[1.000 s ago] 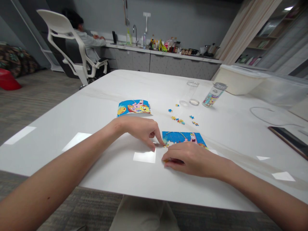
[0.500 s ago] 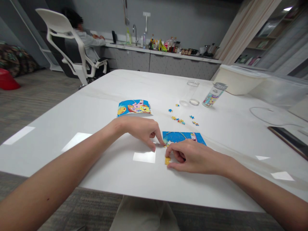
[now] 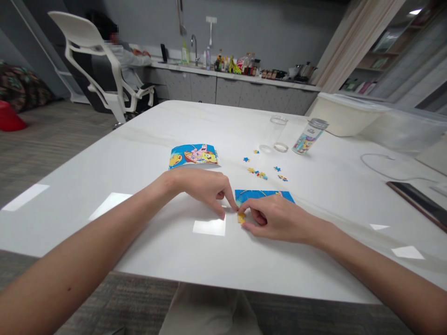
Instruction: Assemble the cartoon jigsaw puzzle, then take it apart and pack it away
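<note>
A yellow jigsaw piece [image 3: 241, 218] lies between the thumb and index finger of my right hand [image 3: 275, 217], against the lower left edge of the partly joined blue puzzle [image 3: 257, 193]. The hand hides much of that puzzle. My left hand [image 3: 209, 190] holds nothing; its index fingertip presses down at the puzzle's left corner, with the thumb apart from it. Beyond the puzzle are scattered loose pieces, among them a blue piece [image 3: 277, 169] and a small cluster [image 3: 261, 175]. A curved picture sheet [image 3: 194, 154] with cartoon figures stands behind my left hand.
A clear open tube [image 3: 278, 132] and a printed canister [image 3: 309, 136] are at the back right. A phone [image 3: 419, 202], a cable [image 3: 370, 170] and a pale bin [image 3: 345, 116] are on the right. A person [image 3: 127, 60] sits in a white chair [image 3: 115, 70] beyond the table.
My right hand has moved the yellow piece away from me, up against the puzzle's edge. My left hand has stayed in place.
</note>
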A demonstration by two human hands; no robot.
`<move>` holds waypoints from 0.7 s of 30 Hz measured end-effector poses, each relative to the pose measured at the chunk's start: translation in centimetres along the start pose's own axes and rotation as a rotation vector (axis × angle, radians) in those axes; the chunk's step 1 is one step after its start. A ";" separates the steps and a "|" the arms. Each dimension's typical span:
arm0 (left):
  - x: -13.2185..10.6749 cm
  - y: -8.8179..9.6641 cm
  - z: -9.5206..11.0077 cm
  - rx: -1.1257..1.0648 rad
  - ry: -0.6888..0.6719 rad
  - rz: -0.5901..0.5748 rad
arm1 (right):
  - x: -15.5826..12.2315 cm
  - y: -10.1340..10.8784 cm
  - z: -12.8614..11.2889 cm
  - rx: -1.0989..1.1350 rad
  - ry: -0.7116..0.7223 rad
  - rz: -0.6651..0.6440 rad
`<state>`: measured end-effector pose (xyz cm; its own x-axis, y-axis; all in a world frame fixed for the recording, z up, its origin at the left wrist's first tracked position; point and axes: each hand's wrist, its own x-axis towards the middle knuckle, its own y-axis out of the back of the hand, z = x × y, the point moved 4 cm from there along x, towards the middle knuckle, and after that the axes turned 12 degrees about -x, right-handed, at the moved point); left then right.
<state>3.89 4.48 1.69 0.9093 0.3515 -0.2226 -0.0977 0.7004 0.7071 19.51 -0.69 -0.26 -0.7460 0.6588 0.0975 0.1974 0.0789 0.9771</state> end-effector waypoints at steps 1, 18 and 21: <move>0.0 0.0 0.0 0.002 0.000 -0.003 | 0.0 0.0 0.0 -0.001 0.007 0.003; 0.0 0.0 0.3 0.021 0.031 -0.028 | -0.6 0.5 -0.3 -0.146 0.218 0.098; 0.0 0.0 0.3 0.011 0.032 -0.023 | -0.6 0.4 -0.3 -0.150 0.208 0.092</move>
<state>4.02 4.34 1.93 0.8977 0.3554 -0.2603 -0.0724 0.7018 0.7087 19.80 -1.28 0.18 -0.8467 0.4893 0.2088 0.1854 -0.0965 0.9779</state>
